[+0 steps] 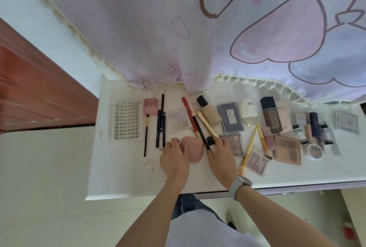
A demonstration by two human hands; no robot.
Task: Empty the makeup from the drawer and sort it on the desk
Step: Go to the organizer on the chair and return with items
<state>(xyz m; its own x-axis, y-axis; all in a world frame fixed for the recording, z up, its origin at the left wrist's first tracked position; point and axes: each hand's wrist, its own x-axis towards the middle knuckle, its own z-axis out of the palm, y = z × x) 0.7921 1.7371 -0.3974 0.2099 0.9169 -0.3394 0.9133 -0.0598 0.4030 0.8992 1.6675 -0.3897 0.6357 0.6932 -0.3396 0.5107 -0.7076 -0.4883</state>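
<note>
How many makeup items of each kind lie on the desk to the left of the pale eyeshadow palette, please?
Lash tray: 1
Pink compact: 1
Gold-ferruled brush: 1
Dark pencils: 3, as far as I can tell; two lie very close together
Total: 6

Pink sponge [193, 150] partly under left hand [174, 160]

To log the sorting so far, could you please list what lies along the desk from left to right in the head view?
False-lash tray → gold-handled brush → pink sponge → foundation bottle → grey compact → white bottle → dark tall bottle → silver case.
</note>
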